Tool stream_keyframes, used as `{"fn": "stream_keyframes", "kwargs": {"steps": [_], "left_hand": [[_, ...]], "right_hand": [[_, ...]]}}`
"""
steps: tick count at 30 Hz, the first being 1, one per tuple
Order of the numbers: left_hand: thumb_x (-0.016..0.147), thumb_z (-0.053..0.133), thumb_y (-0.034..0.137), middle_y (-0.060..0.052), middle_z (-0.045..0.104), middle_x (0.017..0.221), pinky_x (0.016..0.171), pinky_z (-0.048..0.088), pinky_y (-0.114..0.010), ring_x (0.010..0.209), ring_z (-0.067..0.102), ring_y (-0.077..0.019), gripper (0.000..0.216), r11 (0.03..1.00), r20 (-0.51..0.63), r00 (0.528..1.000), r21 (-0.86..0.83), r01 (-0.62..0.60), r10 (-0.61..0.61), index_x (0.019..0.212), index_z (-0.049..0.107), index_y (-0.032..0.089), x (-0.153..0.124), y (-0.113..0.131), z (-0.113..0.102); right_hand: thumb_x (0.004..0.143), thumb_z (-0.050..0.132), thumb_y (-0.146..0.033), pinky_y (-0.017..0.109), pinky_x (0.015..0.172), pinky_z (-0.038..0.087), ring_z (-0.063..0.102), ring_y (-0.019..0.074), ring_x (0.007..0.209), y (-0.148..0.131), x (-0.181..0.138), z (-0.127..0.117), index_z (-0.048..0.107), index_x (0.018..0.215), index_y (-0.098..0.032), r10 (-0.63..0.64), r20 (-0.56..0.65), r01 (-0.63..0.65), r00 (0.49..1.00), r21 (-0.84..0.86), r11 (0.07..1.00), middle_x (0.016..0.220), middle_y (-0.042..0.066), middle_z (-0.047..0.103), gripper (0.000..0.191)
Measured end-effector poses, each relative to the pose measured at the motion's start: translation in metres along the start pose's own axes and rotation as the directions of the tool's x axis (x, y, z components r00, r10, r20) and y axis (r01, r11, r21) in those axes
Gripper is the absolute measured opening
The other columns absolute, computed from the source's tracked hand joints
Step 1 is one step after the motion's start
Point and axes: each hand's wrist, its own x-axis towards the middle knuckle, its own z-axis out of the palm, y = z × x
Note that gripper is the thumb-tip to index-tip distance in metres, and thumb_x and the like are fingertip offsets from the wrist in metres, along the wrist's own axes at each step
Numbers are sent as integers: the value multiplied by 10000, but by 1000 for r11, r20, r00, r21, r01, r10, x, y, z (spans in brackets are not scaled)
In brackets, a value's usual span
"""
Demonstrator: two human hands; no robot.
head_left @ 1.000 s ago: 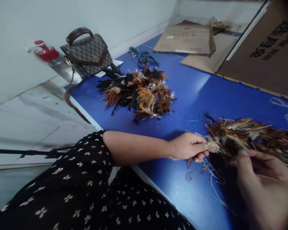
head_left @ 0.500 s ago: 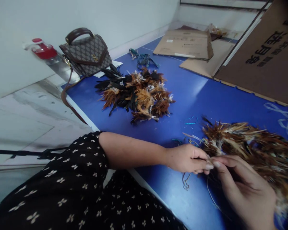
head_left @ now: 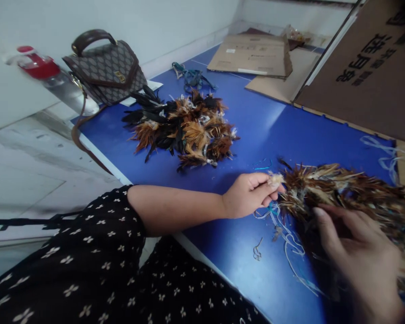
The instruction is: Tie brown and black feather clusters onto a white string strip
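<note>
My left hand [head_left: 248, 195] is closed, pinching a small pale feather tuft [head_left: 275, 181] between thumb and fingers. Beside it stretches a long heap of brown, tan and cream feathers [head_left: 344, 186] on the blue table. Over the near side of that heap hovers my right hand [head_left: 357, 252], its fingers bent and smeared by motion. Whether it touches or grips a feather there does not show. Below my left hand lie tangled pale strings [head_left: 286, 238], with a short loose cord [head_left: 257, 251] nearby.
Bundled black and brown feathers [head_left: 195, 130] lie mid-table, with teal ribbon [head_left: 194, 78] behind. A handbag [head_left: 106, 69] and a red-capped bottle [head_left: 57, 81] stand at the far left. Flattened cardboard [head_left: 249, 56] and a large carton [head_left: 361, 67] are at the back and right.
The two hands were together at the fingertips and are now apart. My left hand has moved up with the pale tuft showing; my right hand has shifted right, over the feather heap.
</note>
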Motion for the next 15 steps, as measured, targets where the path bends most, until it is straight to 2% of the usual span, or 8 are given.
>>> {"fn": "stream_keyframes", "kwargs": {"steps": [3, 5, 8, 10, 13, 15], "left_hand": [[1084, 676, 340, 18, 640, 819, 568, 413, -222, 616, 537, -38, 238, 998, 1, 999, 38, -49, 49, 1031, 733, 115, 0, 0, -1], [1084, 672, 339, 20, 636, 819, 581, 426, -228, 615, 536, -40, 237, 995, 10, 997, 67, -73, 72, 1031, 736, 117, -1, 0, -1], [1089, 665, 353, 17, 632, 816, 602, 439, -236, 618, 529, -44, 255, 991, 0, 997, 107, -82, 83, 1038, 749, 118, 0, 0, 0], [1097, 653, 381, 6, 641, 823, 600, 438, -240, 620, 519, -51, 289, 983, -19, 995, 154, -95, 99, 1063, 765, 117, -1, 1, 0], [1105, 630, 372, -42, 703, 884, 685, 523, -262, 686, 583, -88, 294, 922, -34, 970, 321, -218, 241, 1077, 797, 130, -4, 6, -1], [1097, 623, 305, -97, 770, 992, 893, 601, -326, 883, 701, -151, 250, 810, 12, 920, 470, -351, 392, 1038, 815, 156, -8, 11, -1]], "right_hand": [[1045, 692, -576, 392, 803, 591, 735, 234, 904, -2, 4, 10, 824, 1236, -222, -135, 102, 136, 986, -11, 991, 1089, 79, 774, 424], [1054, 670, -534, 412, 807, 598, 720, 242, 903, 0, 3, 15, 827, 1151, -226, -174, 124, 177, 977, -17, 984, 1050, 81, 755, 358], [1054, 676, -460, 452, 868, 612, 721, 265, 946, 1, 1, 15, 806, 1058, -247, -186, 77, 189, 979, -26, 982, 1045, 85, 755, 250], [1053, 688, -417, 485, 942, 620, 739, 281, 1004, 0, 1, 10, 789, 1104, -253, -171, 30, 172, 985, -4, 985, 1114, 97, 778, 199], [1047, 709, -332, 482, 978, 621, 765, 276, 1021, -7, 1, 2, 774, 1203, -250, -178, -38, 178, 983, 1, 984, 1143, 92, 806, 188], [1025, 741, -300, 441, 921, 627, 770, 251, 950, -14, 1, 0, 779, 1197, -244, -245, -62, 244, 968, -11, 970, 1082, 72, 812, 185]]}}
